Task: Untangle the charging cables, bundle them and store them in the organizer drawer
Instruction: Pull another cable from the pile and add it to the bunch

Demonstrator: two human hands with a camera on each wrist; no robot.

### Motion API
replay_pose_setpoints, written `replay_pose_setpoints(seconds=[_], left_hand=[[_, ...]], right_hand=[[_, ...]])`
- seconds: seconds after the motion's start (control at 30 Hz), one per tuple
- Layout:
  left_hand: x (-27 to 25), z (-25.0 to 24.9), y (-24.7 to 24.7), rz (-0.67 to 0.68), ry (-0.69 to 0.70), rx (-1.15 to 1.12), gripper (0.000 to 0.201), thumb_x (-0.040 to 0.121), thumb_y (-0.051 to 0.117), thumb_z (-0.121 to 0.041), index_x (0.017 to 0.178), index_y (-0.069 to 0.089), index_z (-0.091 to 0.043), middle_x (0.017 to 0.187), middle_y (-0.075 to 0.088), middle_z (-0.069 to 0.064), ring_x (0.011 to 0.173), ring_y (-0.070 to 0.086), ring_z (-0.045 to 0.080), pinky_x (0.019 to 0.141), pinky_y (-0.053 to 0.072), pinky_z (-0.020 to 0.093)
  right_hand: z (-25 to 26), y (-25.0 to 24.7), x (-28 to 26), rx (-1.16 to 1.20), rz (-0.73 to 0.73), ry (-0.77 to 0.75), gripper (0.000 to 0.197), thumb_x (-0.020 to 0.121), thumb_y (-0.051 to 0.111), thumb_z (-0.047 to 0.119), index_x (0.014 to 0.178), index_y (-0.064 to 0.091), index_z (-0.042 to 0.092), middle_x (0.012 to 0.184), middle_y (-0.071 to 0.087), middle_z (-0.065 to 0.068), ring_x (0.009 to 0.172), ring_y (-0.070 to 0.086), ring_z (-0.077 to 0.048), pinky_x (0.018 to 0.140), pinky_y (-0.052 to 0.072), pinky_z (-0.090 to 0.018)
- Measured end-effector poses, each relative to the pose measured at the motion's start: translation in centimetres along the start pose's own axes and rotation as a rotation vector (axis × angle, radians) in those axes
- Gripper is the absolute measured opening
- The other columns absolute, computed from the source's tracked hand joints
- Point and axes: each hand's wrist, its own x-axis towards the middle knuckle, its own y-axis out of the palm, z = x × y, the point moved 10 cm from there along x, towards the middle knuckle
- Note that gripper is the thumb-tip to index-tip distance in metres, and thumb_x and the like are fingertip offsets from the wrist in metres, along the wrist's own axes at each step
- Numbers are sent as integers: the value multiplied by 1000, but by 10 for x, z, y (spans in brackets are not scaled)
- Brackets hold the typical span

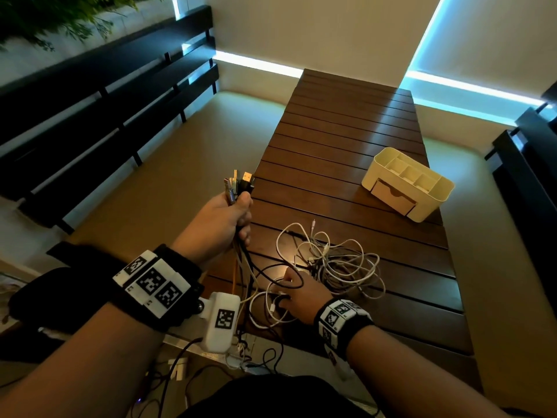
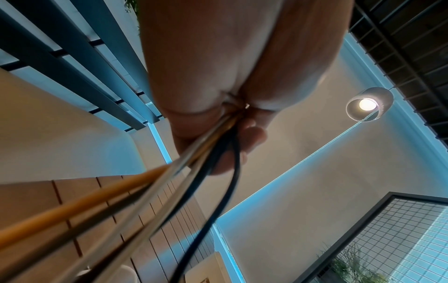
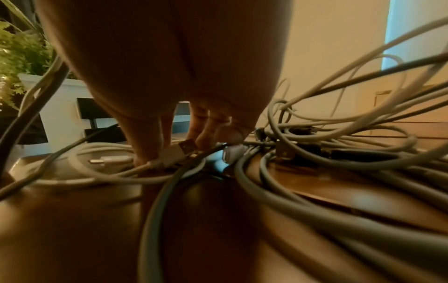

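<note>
My left hand (image 1: 241, 212) is raised over the table's left edge and grips a bunch of cables just below their plug ends (image 1: 238, 184), which stick up out of the fist. The left wrist view shows orange, white and black cables (image 2: 194, 168) running down out of that left hand (image 2: 230, 134). A tangle of white and black cables (image 1: 337, 267) lies on the table. My right hand (image 1: 291, 289) reaches down into its left side. In the right wrist view the thumb and fingers of the right hand (image 3: 174, 145) pinch a white USB plug (image 3: 178, 151). The cream organizer (image 1: 434, 188) stands at the right, its drawer (image 1: 391, 196) shut.
The dark slatted wooden table (image 1: 346, 131) stretches away from me. Black slatted benches (image 1: 90, 122) stand at the left and far right. More loose cables and a white box (image 1: 241, 357) hang below the near table edge.
</note>
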Motion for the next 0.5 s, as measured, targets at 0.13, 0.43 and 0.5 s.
replay_pose_setpoints(seconds=[0.13,0.43,0.5], left_hand=[[0,2,-2,-12,-4,-6,21,107,38,-28,96,47,-13,63,38,-3,51,42,11,56,44,29],[2,5,1,-2,-13,-9,22,107,37,-28,93,45,-13,60,38,-4,48,40,11,55,42,29],[3,4,5,4,-11,-4,23,107,37,-28,91,45,-13,59,37,-5,47,38,11,53,41,28]], right_hand=[[-7,-9,4,-36,-29,1,19,90,61,31,98,66,15,102,61,-4,97,60,-25,78,51,-35],[-55,-74,-10,281,-378,112,9,93,62,14,84,63,13,92,56,2,86,55,-18,80,49,-35],[-64,-89,-14,295,-447,141,8,93,63,15,86,63,14,92,55,3,86,54,-16,80,48,-31]])
